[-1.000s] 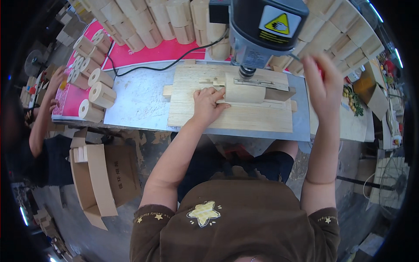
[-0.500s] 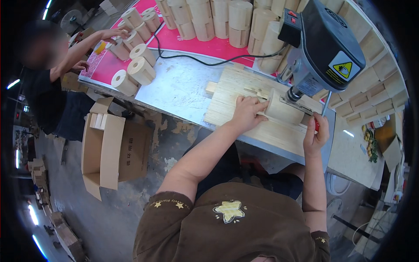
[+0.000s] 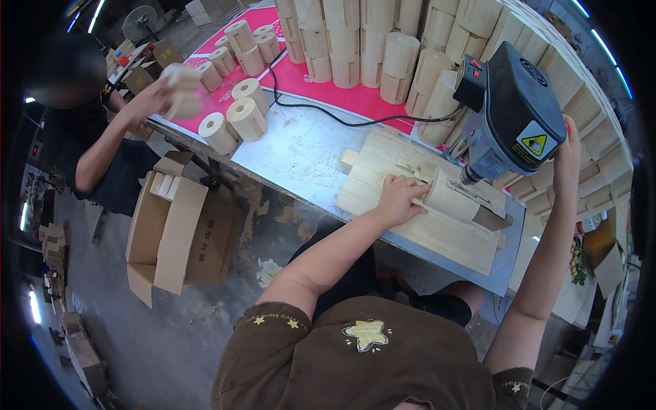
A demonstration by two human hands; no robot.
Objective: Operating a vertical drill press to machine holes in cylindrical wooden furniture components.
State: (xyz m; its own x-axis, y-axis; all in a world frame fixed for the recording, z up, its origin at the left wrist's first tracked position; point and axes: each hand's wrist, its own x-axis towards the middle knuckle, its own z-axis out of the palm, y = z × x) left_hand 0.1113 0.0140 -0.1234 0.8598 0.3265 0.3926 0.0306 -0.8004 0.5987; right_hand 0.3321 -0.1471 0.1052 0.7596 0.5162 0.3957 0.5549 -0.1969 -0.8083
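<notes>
A pale wooden cylinder [image 3: 452,196] lies on its side in a flat wooden jig [image 3: 372,174] under the drill press [image 3: 523,109]. A slot runs along its upper side, just below the drill chuck [image 3: 470,175]. My left hand [image 3: 402,201] grips the cylinder's left end, fingers on top and thumb low. Up at the right side of the drill press, my right hand [image 3: 568,140] is closed round its feed handle, where a bit of red shows. The motor housing partly hides those fingers.
Stacked wooden cylinders [image 3: 342,48] line the table's back, and more rise at the right. A black cable [image 3: 342,123] crosses the table. At the left, a co-worker's hand [image 3: 156,96] holds blurred cylinders. An open cardboard box [image 3: 179,236] stands on the floor.
My right hand has swung up and right with the handle, from low beside the jig to the motor housing. My left hand stays on the cylinder. The co-worker has lifted cylinders off the table.
</notes>
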